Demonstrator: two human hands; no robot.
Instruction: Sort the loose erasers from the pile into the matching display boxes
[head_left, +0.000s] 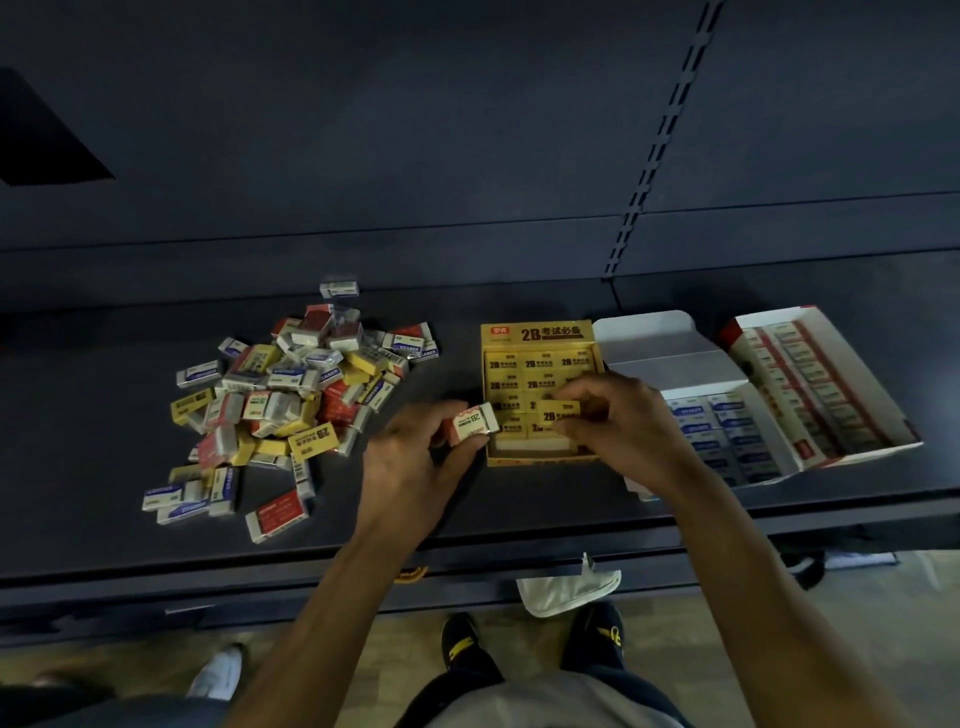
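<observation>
The right hand (623, 426) pinches a yellow 2B eraser (558, 413) over the yellow display box (535, 333); the left hand (410, 467) grips a seemingly red-sleeved eraser (472, 423), easily misfiled there.

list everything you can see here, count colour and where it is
loose erasers: many, yellow, red, blue-white, piled on shelf left
yellow display box: one, yellow, shelf centre
white display box: one, white, blue erasers inside, right of yellow display box
red display box: one, red-white, far right
yellow eraser: one, over yellow display box
red-and-white eraser: one, beside its left edge
shelf: one, dark
white cloth: one, shelf front
black shoes: two, yellow-marked, floor
left hand: pinches red-and-white eraser
right hand: pinches yellow eraser
</observation>
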